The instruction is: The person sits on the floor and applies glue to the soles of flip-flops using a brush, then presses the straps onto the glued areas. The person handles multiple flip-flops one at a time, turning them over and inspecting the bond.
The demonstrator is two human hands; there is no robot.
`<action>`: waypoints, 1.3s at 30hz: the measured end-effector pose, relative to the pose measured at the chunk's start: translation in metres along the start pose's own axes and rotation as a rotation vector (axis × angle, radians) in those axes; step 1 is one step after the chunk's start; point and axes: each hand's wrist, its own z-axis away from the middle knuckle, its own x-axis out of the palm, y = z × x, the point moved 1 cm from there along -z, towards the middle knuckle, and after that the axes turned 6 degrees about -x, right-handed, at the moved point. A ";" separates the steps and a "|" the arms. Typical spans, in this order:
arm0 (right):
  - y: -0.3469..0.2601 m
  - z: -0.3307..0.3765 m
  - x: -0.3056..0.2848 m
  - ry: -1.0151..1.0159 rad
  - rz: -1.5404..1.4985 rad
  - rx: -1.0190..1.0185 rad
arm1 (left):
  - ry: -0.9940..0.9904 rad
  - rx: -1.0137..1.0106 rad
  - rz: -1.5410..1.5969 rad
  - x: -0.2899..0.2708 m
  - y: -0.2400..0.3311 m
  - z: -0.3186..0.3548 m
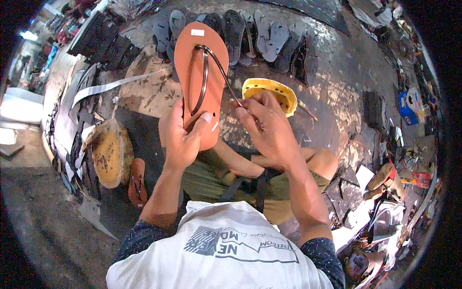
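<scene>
My left hand [180,137] is closed around the heel end of a brown flip-flop sole [216,82], its thumb lying on the top face. A small white label sits near the toe. The dark glossy strap [222,69] rises from the toe hole; one arm runs down to the heel side near my left thumb. The other arm stretches off the sole to my right hand [269,125], whose thumb and fingers pinch its loose end. A dark side hole [213,114] in the sole shows beside my left thumb, with no strap in it.
Several dark and grey flip-flops [233,36] stand in a row at the back. A yellow bowl-shaped container [249,87] lies beyond my right hand. At left are a round yellowish block [113,154] and another brown flip-flop [138,183]. Scraps [344,192] litter the right.
</scene>
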 end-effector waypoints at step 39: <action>-0.024 -0.003 0.018 0.172 -0.187 0.079 | -0.191 0.061 0.011 0.005 0.019 0.011</action>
